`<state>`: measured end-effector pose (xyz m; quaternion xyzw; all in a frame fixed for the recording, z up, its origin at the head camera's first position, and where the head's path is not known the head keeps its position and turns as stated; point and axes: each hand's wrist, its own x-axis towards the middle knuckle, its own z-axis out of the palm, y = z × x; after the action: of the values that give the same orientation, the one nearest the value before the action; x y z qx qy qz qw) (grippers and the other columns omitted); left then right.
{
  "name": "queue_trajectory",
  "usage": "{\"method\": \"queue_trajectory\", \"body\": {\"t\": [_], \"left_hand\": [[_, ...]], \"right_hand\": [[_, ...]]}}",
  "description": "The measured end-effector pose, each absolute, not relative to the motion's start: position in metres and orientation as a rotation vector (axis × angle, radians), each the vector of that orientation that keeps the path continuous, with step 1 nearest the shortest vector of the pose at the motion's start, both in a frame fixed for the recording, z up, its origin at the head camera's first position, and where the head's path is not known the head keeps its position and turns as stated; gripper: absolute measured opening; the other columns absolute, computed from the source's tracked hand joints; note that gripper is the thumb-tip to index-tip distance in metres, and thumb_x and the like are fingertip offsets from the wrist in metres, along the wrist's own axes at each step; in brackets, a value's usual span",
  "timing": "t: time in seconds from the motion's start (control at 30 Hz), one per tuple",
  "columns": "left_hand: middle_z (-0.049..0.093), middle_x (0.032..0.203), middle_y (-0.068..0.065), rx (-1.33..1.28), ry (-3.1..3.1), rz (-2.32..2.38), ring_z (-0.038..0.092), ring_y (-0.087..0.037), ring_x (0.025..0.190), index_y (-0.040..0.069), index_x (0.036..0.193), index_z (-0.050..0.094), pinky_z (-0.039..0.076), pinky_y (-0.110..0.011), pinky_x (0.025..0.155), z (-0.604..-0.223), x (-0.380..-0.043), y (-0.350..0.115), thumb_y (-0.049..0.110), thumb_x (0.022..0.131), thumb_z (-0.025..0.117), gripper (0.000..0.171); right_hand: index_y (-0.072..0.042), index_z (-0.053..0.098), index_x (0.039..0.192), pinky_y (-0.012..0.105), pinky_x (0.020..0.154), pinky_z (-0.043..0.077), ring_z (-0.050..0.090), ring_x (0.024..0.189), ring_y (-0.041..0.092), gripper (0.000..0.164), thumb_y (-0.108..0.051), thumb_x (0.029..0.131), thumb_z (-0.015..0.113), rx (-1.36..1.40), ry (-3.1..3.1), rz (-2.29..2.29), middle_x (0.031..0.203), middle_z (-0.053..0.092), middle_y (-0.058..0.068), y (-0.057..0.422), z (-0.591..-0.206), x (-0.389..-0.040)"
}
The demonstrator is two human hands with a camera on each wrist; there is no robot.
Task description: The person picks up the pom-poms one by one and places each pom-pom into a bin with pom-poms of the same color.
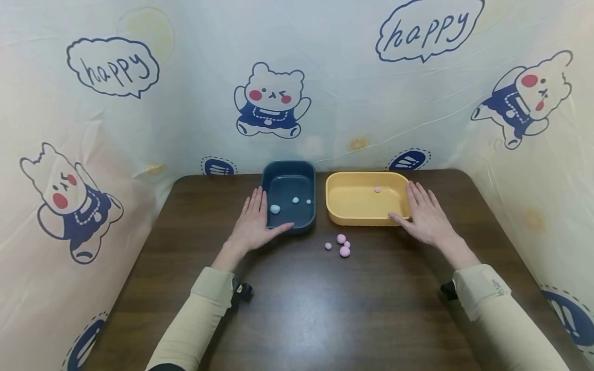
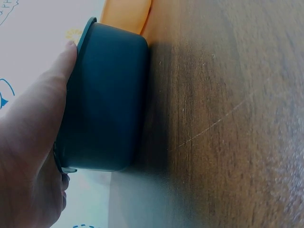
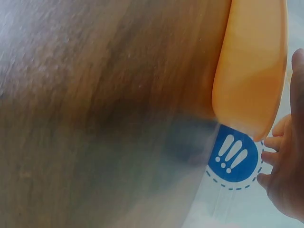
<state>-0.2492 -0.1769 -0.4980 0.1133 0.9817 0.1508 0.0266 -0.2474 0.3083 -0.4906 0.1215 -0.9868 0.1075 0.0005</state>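
My left hand (image 1: 254, 222) lies with straight fingers along the left side of a dark blue tray (image 1: 290, 167), its thumb over the front rim. Three light blue balls of differing sizes lie in this tray, the largest ball (image 1: 275, 209) near the left wall. At the right end of a yellow tray (image 1: 362, 221) is my right hand (image 1: 427, 219), fingers straight and thumb at the front right corner. A small pink ball (image 1: 377, 189) sits inside the yellow tray. The left wrist view shows the thumb (image 2: 64, 61) against the blue tray's rim.
In front of the gap between the trays, several loose pink balls (image 1: 344, 252) lie on the dark wooden table (image 1: 297, 309). A printed cloth (image 1: 334, 103) with cartoon bears hangs behind the table and at both sides.
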Motion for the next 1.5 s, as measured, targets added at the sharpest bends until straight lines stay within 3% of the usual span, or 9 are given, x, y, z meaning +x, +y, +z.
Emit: {"method": "queue_trajectory", "body": {"t": [0.43,0.97,1.5], "left_hand": [[-0.001,0.187,-0.015,0.346,3.031,0.464,0.003,-0.034,0.176,0.002,0.176,0.009,0.009,-0.053,0.142,-0.500,-0.250,-0.177,0.099,0.088,0.047,0.136],[-0.001,0.187,-0.017,0.343,3.028,0.481,0.003,-0.036,0.175,0.001,0.176,0.006,0.009,-0.054,0.143,-0.500,-0.254,-0.175,0.096,0.089,0.050,0.136],[0.000,0.187,-0.017,0.341,3.028,0.508,0.004,-0.037,0.175,0.001,0.176,0.005,0.007,-0.057,0.142,-0.499,-0.258,-0.178,0.092,0.092,0.051,0.132]], "right_hand": [[0.008,-0.002,0.172,0.070,0.138,0.010,0.006,0.171,0.052,0.118,-0.076,0.106,0.046,0.362,-3.194,0.372,0.182,-0.002,0.031,0.316,-0.495,-0.250],[0.008,-0.001,0.172,0.067,0.139,0.009,0.005,0.171,0.050,0.116,-0.076,0.106,0.045,0.352,-3.197,0.381,0.182,0.002,0.031,0.318,-0.493,-0.256],[0.004,-0.008,0.173,0.065,0.140,0.010,-0.001,0.172,0.047,0.115,-0.074,0.107,0.046,0.334,-3.189,0.504,0.184,-0.008,0.026,0.317,-0.501,-0.256]]}}
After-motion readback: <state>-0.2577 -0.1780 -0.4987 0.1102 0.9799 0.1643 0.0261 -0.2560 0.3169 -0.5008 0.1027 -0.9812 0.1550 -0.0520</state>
